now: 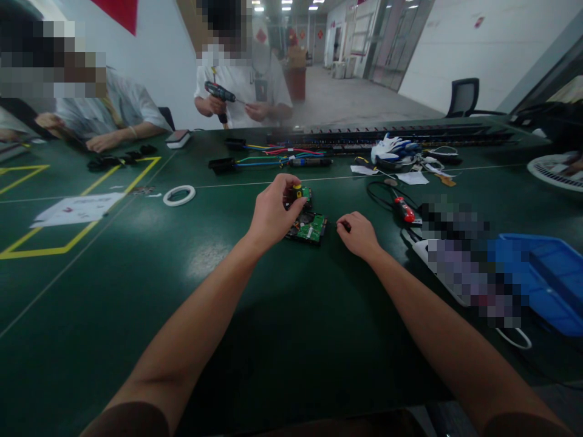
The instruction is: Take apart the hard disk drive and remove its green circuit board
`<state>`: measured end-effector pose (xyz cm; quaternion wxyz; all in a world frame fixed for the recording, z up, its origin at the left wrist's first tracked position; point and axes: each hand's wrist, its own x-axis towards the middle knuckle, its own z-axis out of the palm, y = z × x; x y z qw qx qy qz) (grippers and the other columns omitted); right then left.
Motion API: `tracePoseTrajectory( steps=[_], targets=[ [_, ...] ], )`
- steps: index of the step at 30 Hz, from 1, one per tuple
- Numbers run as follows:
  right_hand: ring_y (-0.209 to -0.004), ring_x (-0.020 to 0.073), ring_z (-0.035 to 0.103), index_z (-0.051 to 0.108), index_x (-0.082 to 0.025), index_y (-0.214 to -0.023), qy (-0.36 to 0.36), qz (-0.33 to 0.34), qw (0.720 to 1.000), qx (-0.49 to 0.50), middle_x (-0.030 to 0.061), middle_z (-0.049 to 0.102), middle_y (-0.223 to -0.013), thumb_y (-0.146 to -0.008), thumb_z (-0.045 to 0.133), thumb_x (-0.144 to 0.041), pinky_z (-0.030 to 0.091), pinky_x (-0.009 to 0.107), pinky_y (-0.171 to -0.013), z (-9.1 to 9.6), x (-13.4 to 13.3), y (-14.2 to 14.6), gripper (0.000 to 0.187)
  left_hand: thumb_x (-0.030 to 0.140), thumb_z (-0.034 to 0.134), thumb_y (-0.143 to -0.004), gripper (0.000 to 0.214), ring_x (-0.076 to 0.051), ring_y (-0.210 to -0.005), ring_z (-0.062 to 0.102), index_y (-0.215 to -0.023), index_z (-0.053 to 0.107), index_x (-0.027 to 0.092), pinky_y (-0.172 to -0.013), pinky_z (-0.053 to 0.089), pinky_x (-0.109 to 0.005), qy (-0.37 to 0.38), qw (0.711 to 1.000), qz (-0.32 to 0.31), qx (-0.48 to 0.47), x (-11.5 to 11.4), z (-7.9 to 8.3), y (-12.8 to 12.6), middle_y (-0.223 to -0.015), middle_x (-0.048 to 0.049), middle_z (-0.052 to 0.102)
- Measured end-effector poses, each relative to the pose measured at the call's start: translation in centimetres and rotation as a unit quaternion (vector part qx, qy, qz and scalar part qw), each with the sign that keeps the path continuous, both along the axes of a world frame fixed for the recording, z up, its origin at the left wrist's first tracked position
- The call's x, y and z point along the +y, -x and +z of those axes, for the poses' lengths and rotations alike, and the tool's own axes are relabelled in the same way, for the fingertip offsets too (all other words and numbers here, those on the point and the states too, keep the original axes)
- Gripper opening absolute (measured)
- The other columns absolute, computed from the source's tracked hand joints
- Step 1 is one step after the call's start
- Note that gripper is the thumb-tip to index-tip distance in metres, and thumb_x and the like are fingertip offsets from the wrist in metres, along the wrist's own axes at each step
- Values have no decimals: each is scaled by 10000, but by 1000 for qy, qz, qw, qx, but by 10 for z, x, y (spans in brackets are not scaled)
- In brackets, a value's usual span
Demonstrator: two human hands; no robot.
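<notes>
In the head view, my left hand (274,209) is closed in a pinch over a small yellow-and-black piece (298,190), mostly hidden by the fingers. Beneath and beside that hand lies a hard drive (312,230), its green circuit board facing up. Part of another green circuit board (306,195) shows just behind it, partly covered by my fingers. My right hand (358,235) rests on the table to the right of the hard drive, apart from it. Its fingers are curled together, and whatever they may hold cannot be made out.
On the green table (273,340), a red-handled screwdriver (403,209) and a blue tray (546,273) lie to the right. A white ring (179,195) is on the left. Cables (273,159) and gloves (394,149) lie behind. Across the table, a person holds a power drill (219,91).
</notes>
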<state>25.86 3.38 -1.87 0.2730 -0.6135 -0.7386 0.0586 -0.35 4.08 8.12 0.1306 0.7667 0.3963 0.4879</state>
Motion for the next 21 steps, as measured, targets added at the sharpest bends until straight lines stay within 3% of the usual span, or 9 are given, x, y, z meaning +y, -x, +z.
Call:
tracePoseTrajectory(
  steps=[21],
  targets=[
    [-911, 237, 599, 702, -209, -950, -12, 2, 1000, -3, 86, 665, -982, -951, 570, -269, 484, 376, -797, -2, 1, 0, 145, 171, 694, -873, 323, -167, -892, 695, -1159, 561, 238, -824, 592, -334, 2, 1000, -2, -8, 1, -1, 0, -1076, -34, 700]
  ],
)
